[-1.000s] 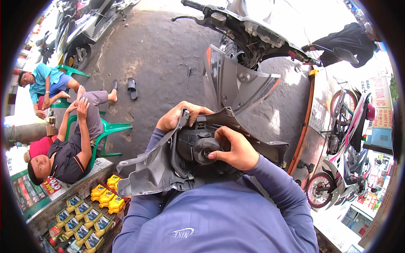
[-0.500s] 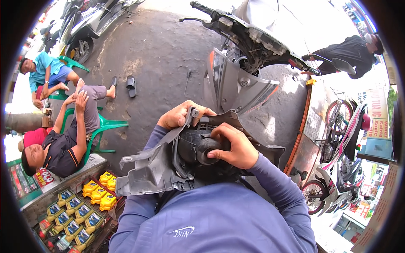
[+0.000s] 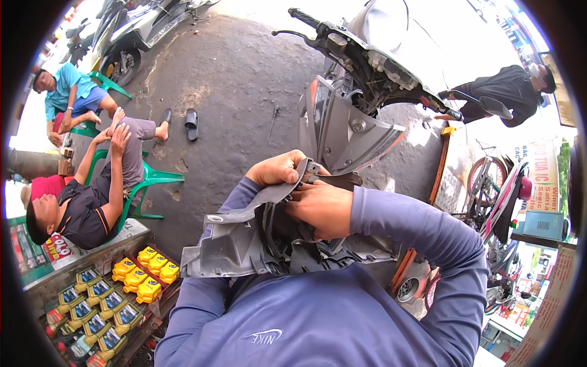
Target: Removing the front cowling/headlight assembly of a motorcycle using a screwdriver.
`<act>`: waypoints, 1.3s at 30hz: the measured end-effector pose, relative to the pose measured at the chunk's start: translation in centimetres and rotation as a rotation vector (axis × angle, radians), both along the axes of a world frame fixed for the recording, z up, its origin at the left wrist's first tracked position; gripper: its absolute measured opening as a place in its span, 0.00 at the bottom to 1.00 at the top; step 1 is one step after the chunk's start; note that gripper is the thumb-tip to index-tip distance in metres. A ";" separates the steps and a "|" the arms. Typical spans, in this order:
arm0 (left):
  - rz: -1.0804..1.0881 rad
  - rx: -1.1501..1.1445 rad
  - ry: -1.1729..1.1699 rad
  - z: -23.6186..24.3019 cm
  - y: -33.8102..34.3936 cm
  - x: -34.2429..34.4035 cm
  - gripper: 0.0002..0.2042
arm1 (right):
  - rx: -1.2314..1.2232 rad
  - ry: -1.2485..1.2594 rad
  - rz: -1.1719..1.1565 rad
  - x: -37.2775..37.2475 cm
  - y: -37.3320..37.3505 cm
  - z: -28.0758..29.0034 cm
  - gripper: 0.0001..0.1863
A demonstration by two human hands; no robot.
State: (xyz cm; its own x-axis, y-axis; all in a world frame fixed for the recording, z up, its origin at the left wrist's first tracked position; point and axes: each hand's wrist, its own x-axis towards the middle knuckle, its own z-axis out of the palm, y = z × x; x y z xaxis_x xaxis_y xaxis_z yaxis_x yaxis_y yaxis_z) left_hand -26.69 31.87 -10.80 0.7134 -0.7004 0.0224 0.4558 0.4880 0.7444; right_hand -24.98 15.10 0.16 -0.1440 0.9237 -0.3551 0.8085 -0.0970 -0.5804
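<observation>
In front of my chest is a grey plastic motorbike headlight cowl (image 3: 235,248), its black inner side facing me. My left hand (image 3: 276,170) grips its upper edge, thumb and fingers closed near a tab. My right hand (image 3: 322,208) is reaching into the back of the cowl, with fingers bent and partly hidden. Whatever those fingers hold inside is out of sight. Past my hands stands a motorbike (image 3: 373,64) with its handlebar wiring exposed and a grey front panel (image 3: 351,125).
A screwdriver (image 3: 273,122) and a sandal (image 3: 191,125) lie on the dark floor. Two people sit at left, one on a green chair (image 3: 150,179). Yellow bottles (image 3: 147,287) and several oil bottles (image 3: 95,324) fill a rack. A person in black (image 3: 498,92) stands at right.
My right hand has left the round black cap and turned deeper into the cowl, its elbow swinging outward. The cowl has tilted and its back is more covered. My left hand still grips the edge.
</observation>
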 end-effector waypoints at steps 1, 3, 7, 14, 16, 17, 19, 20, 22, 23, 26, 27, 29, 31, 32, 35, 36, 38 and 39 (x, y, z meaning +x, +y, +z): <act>-0.019 -0.079 0.031 -0.2 -0.4 0.1 0.45 | -0.003 -0.002 -0.004 -0.1 0.1 0.2 0.32; -0.023 -0.082 0.027 -0.5 0.0 0.0 0.45 | -0.024 -0.021 0.024 -0.2 0.2 1.0 0.29; -0.003 -0.064 -0.003 0.0 0.2 -0.2 0.45 | -0.020 -0.053 0.054 -0.2 0.1 1.5 0.28; -0.005 0.000 -0.132 -3.1 1.3 -0.6 0.36 | 0.224 -0.215 -0.027 -1.7 -0.9 0.5 0.27; -0.035 0.006 -0.144 -3.8 1.1 -0.6 0.32 | 0.151 -0.243 -0.055 -2.0 -1.5 0.4 0.26; 0.038 -0.005 -0.053 -2.2 0.6 -1.1 0.31 | 0.146 -0.244 -0.069 -2.0 -1.9 0.7 0.26; 0.110 -0.014 0.040 -0.5 0.6 -1.5 0.31 | 0.169 -0.193 -0.229 -2.0 -2.1 1.6 0.29; 0.162 -0.012 0.018 -0.1 1.2 -1.7 0.31 | 0.171 -0.192 -0.231 -2.4 -2.6 1.5 0.29; 0.216 -0.008 -0.003 -0.3 2.9 -2.0 0.31 | 0.283 0.215 -0.946 -4.1 -3.9 0.7 0.29; 0.169 0.062 -0.033 -1.1 3.7 -1.7 0.37 | 0.182 0.290 -1.065 -4.5 -4.5 0.5 0.35; 0.128 0.058 -0.095 -1.9 4.0 -1.4 0.34 | 0.153 0.646 -1.269 -6.7 -5.0 -3.0 0.36; 0.160 0.079 -0.144 -1.4 4.2 -1.5 0.35 | 0.231 0.614 -1.264 -7.1 -4.9 -4.4 0.35; 0.186 0.097 -0.184 -0.9 4.3 -1.5 0.36 | 0.194 0.662 -1.262 -6.7 -4.6 -3.9 0.32; 0.167 0.145 -0.263 -0.4 4.1 -1.6 0.37 | 0.126 0.671 -1.263 -6.0 -4.6 -3.8 0.26; 0.163 0.149 -0.259 -0.4 4.2 -1.8 0.37 | 0.095 0.636 -1.270 -5.8 -4.6 -3.6 0.23; 0.177 0.121 -0.135 -0.6 3.7 -2.0 0.35 | 0.092 0.714 -1.291 -6.5 -4.6 -3.1 0.20; 0.177 0.072 -0.112 -0.7 3.2 -2.0 0.35 | 0.109 0.789 -1.279 -6.5 -4.8 -3.2 0.20; 0.183 0.033 -0.087 -0.5 3.2 -2.3 0.35 | 0.146 0.761 -1.243 -6.4 -5.0 -3.0 0.19; 0.190 0.043 -0.083 -0.4 3.2 -2.4 0.35 | 0.151 0.631 -1.249 -6.7 -5.1 -2.6 0.19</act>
